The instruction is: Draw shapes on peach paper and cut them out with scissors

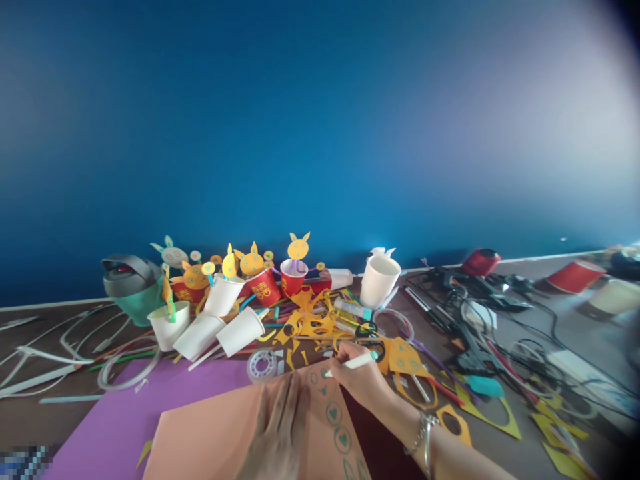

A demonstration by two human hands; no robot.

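Left hand (276, 430) flat on orange paper (195, 430), empty fingers extended, right hand (361, 381) curled, pinching marker (361, 361)

Sheet (200, 437) front centre, left hand (277, 423) on it, right hand (361, 379) at far-right corner. Tape roll (253, 367) just behind. Cups (241, 332) farther back, before wall (320, 133); glue gun (475, 357) right.
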